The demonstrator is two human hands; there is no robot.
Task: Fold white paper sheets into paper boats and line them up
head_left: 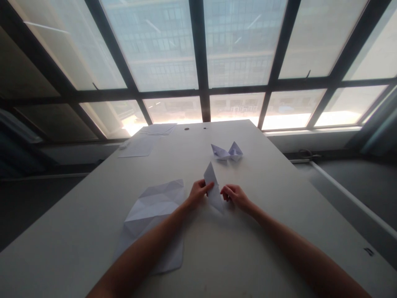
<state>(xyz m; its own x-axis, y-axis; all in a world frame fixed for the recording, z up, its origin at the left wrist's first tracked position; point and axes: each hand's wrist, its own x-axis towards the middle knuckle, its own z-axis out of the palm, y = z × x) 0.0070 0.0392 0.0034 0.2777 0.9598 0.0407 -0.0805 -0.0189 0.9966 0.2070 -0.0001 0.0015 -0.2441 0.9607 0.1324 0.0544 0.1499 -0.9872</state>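
A folded piece of white paper (214, 194), pointed at top and bottom, stands upright over the table between my two hands. My left hand (200, 189) grips its left edge, thumb across the near face and fingers behind. Just right of the paper is my right hand (234, 194), its fingers curled in with the fingertips close to the paper's edge. Whether those fingertips touch it or pinch something small I cannot tell. Farther back sit two folded paper boats (228, 152), side by side. By my left forearm lies a creased, unfolded sheet of paper (151, 207).
The white table (263, 244) stretches away to a wall of windows (238, 45) with dark frames. At its far left lie flat sheets of paper (138, 147) and more papers (159, 129) behind them. Two small dark round spots (186, 128) mark the far end.
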